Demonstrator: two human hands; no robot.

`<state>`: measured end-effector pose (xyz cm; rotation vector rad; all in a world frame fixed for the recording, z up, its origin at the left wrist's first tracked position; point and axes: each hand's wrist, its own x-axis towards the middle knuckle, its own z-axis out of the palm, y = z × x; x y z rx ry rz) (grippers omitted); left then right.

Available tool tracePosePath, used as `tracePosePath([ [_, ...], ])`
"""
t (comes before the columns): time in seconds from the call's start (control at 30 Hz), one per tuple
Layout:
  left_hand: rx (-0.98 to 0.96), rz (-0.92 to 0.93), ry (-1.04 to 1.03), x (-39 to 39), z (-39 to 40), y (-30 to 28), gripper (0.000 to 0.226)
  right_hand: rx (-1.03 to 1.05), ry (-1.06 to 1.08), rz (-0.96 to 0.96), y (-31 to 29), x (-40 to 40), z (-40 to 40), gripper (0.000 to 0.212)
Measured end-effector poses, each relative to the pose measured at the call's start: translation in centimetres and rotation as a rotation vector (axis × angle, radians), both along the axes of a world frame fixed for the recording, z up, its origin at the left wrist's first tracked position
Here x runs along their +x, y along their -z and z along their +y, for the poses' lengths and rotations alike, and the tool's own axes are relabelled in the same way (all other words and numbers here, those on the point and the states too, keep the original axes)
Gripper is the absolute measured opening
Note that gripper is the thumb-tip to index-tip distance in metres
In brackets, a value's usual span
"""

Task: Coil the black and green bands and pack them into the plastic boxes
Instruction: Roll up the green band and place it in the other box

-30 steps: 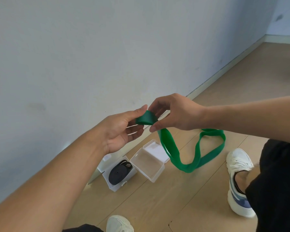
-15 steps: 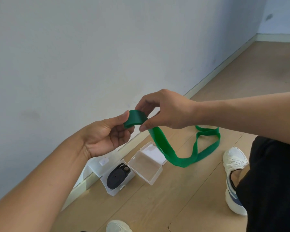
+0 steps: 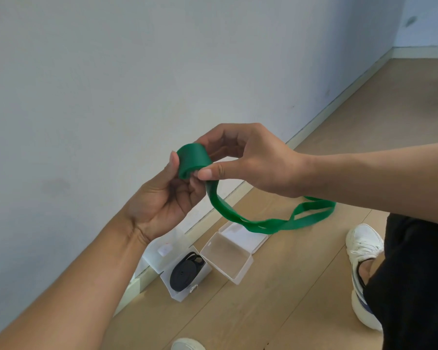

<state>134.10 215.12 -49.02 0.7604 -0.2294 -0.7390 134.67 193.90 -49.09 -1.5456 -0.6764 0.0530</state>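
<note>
Since a second ago the roll has fattened: more of the green band [image 3: 194,157] is wound on, and less tail hangs loose. My left hand [image 3: 167,198] cradles the coil from below, thumb pressed on its outer face. My right hand [image 3: 250,160] pinches it from above, thumb and fingers curled round the turn.

Step in hand, as I judge it: coiling green, about the first few turns. Next move calls for feeding the tail in flat, since it twists midway.

Band is flat, matte, rubbery, floppy. Below, on pale wood floor [image 3: 288,299], the empty box [image 3: 226,258], frosted plastic, lid hinged open. Just beside it the second box [image 3: 187,291] holds the black band [image 3: 183,272], coiled. Beyond, white wall [image 3: 137,72].
</note>
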Motion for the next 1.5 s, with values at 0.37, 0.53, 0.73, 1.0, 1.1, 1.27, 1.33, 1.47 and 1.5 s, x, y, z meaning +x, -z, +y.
tracePosePath([
  [0.37, 0.164, -0.033, -0.112, -0.3, -0.9, 0.2, 0.052, -0.063, 0.048, -0.014, 0.6, 0.1, -1.4, 0.039],
  [0.53, 0.234, -0.006, -0.182, -0.6, -2.2, 0.6, 0.061, -0.150, 0.114, -0.028, 0.8, -0.5, -1.6, 0.050],
  [0.73, 0.355, -0.040, -0.349, -0.9, -2.9, -0.2, 0.040, -0.162, 0.231, -0.095, 0.1, -1.4, -1.5, 0.044],
  [1.0, 0.730, -0.241, -0.547, -1.6, -3.8, -1.0, 0.037, -0.409, 0.374, -0.182, 0.6, -0.5, -1.7, 0.046],
  [1.1, 0.762, -0.302, -0.574, -1.8, -3.8, -1.5, 0.039, -0.456, 0.391, -0.238, 0.4, -0.3, -1.3, 0.045],
  [1.27, 1.001, -0.401, -0.534, -2.3, -4.5, -1.5, 0.039, -0.550, 0.397, -0.270, 0.7, -0.4, -1.4, 0.045],
  [1.33, 1.050, -0.387, -0.531, -2.4, -4.7, -1.1, 0.041, -0.571, 0.388, -0.280, 1.1, -0.6, -1.2, 0.047],
  [1.47, 0.970, -0.280, -0.456, -2.0, -4.0, -1.3, 0.040, -0.527, 0.389, -0.304, 1.4, -0.9, -0.7, 0.057],
  [1.5, 0.951, -0.268, -0.446, -1.9, -3.9, -1.4, 0.039, -0.504, 0.377, -0.294, 1.4, -0.9, -0.7, 0.058],
])
